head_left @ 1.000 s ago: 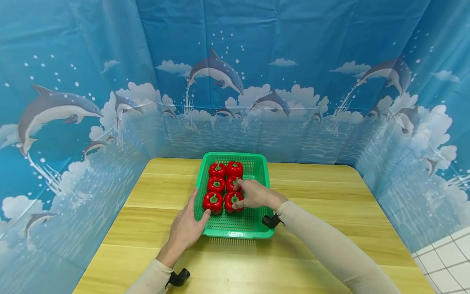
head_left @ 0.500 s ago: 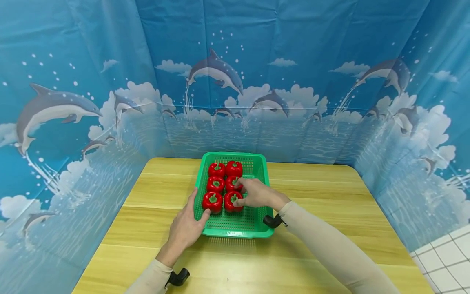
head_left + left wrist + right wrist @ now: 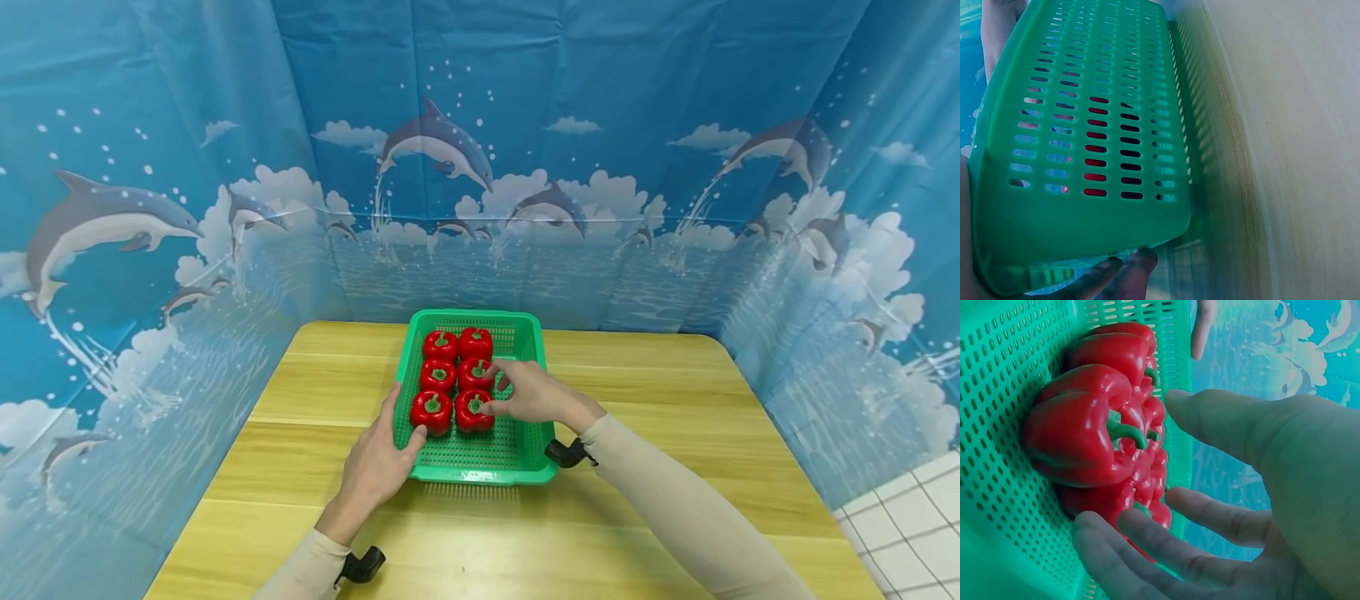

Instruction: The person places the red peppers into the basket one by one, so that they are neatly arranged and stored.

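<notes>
Several red bell peppers (image 3: 431, 412) with green stems stand in two columns in a green plastic basket (image 3: 480, 477), filling its left and middle part. My left hand (image 3: 377, 462) holds the basket by its near left side, thumb over the rim. In the left wrist view, fingertips (image 3: 1138, 265) show at the end of the perforated basket wall (image 3: 1079, 219). My right hand (image 3: 532, 392) hovers over the right-hand column with thumb and fingers spread apart. The right wrist view shows a near bell pepper (image 3: 1082, 431) in front of those fingers, with nothing held between them.
The basket rests on a light wooden table (image 3: 637, 392). Behind and at the sides hangs a blue curtain (image 3: 637, 125) printed with dolphins. White tiles (image 3: 907, 517) show at the lower right. Each wrist carries a black camera mount (image 3: 567, 452).
My right hand has drawn slightly to the right, away from the peppers, and its fingers look a little further from the stems. The left hand keeps its hold on the basket.
</notes>
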`<state>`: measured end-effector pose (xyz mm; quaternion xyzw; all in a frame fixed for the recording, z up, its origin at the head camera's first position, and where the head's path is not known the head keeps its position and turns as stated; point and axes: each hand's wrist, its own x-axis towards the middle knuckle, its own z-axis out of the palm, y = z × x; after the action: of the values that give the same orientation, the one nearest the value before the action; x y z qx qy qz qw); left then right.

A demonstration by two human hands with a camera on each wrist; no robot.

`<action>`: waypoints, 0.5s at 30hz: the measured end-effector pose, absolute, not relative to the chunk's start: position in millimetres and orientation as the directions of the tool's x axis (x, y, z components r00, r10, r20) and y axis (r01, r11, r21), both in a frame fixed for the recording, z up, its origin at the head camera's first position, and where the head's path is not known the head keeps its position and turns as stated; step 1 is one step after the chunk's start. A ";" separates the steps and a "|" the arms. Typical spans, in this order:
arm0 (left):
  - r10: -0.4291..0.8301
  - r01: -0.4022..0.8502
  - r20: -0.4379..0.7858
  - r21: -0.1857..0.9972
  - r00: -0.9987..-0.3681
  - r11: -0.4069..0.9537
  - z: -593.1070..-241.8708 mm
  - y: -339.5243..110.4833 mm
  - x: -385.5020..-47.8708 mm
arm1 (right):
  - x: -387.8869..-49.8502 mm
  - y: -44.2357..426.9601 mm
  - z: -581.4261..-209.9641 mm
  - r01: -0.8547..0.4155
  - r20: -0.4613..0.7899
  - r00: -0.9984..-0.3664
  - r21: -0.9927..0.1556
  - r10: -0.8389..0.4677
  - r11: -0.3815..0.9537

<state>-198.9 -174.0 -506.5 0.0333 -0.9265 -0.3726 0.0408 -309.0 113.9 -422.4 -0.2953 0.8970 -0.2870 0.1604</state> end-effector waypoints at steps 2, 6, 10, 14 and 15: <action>-0.091 -0.032 0.049 0.693 -0.995 0.720 -505.9 -174.2 -199.0 | -308.8 116.7 -422.2 -0.432 -0.115 -0.778 -0.616 -0.617 0.659; -0.088 -0.034 0.045 0.686 -0.995 0.727 -504.9 -175.1 -198.4 | -306.4 122.3 -420.7 -0.416 -0.104 -0.791 -0.631 -0.603 0.655; -0.083 -0.035 0.039 0.677 -0.996 0.735 -503.7 -175.9 -197.7 | -301.6 128.3 -418.4 -0.403 -0.077 -0.806 -0.653 -0.586 0.641; -0.070 -0.033 0.028 0.677 -0.997 0.735 -502.0 -176.5 -197.2 | -297.3 134.6 -417.8 -0.395 -0.040 -0.829 -0.664 -0.557 0.635; -0.067 -0.032 0.026 0.677 -0.997 0.736 -501.3 -176.7 -196.9 | -296.7 136.4 -418.1 -0.396 -0.028 -0.834 -0.666 -0.552 0.632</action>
<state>-196.9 -176.7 -501.3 0.0264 -0.9312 -0.3626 0.0245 -296.7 136.4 -418.1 -0.2643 0.8959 -0.3378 0.1155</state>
